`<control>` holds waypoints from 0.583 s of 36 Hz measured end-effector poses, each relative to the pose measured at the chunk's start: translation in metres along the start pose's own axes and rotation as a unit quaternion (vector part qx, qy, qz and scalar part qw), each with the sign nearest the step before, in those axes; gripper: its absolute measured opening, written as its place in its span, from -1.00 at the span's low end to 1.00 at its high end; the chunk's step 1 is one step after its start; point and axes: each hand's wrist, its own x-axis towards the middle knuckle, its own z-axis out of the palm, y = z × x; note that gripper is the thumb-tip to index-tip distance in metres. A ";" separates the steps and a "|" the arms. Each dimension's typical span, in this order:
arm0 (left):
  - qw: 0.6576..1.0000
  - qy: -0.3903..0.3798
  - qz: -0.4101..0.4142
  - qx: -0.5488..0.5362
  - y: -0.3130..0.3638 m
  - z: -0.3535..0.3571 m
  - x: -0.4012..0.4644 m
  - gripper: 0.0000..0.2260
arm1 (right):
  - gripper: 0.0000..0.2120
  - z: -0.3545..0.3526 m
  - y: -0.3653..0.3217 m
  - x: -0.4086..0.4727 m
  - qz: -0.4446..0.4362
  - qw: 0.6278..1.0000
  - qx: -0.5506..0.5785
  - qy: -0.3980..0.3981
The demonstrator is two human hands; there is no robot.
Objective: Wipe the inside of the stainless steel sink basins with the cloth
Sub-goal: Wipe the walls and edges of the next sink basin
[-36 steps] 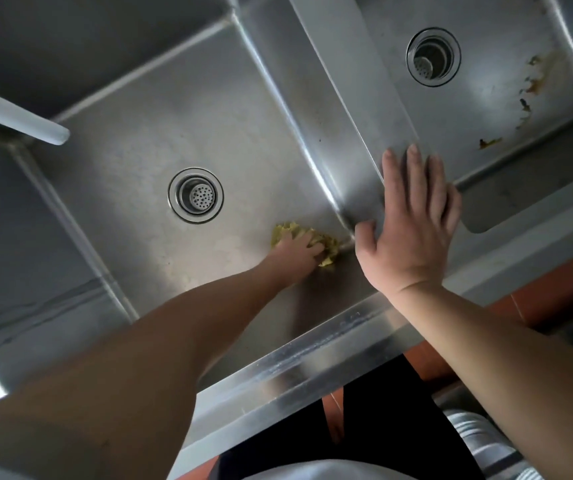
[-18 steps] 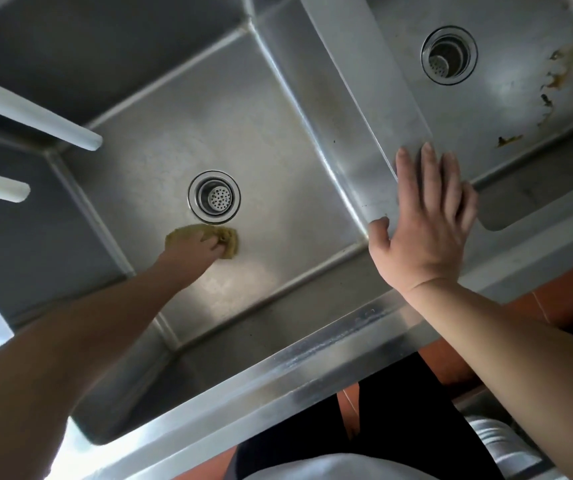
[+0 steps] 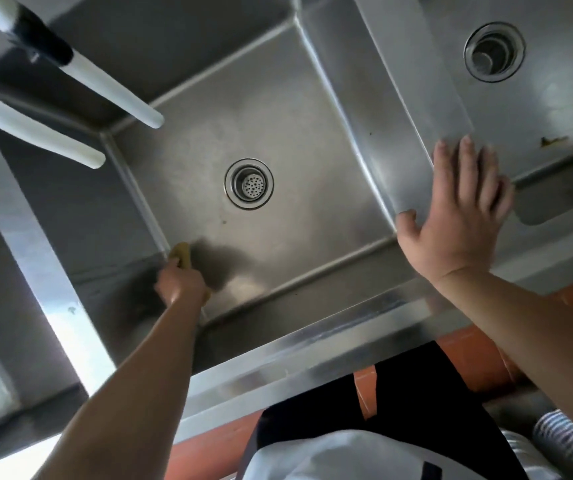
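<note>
My left hand (image 3: pixel 180 280) reaches down into the middle steel basin (image 3: pixel 312 168) and grips a yellow cloth (image 3: pixel 182 255), pressing it into the near left corner of the basin floor. Most of the cloth is hidden under the hand. The round drain strainer (image 3: pixel 248 183) sits in the middle of that floor. My right hand (image 3: pixel 458 216) lies flat, fingers straight, on the steel divider (image 3: pixel 416 81) between this basin and the right basin (image 3: pixel 537 109).
Two white faucet spouts (image 3: pixel 119 98) jut over the basin's far left. The right basin has its own drain (image 3: pixel 494 51) and brown rust stains (image 3: pixel 553 141). The steel front rim (image 3: pixel 312 348) runs along the near side, above an orange floor.
My left hand has swept the cloth from the basin's near right corner, past the drain, to the near left corner. My right hand has stayed on the divider.
</note>
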 end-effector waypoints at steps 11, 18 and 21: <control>0.971 -0.071 -0.167 -0.153 0.027 0.058 -0.002 -0.34 | -0.14 0.001 0.000 0.001 0.002 1.000 0.012 0.012; 0.965 -0.023 -0.204 -0.162 0.040 0.076 0.001 -0.46 | -0.17 0.000 0.000 0.001 -0.001 1.000 0.016 0.016; 0.979 0.015 -0.163 -0.125 0.054 0.081 0.000 -0.44 | -0.16 -0.002 -0.001 0.001 0.002 1.000 0.019 0.013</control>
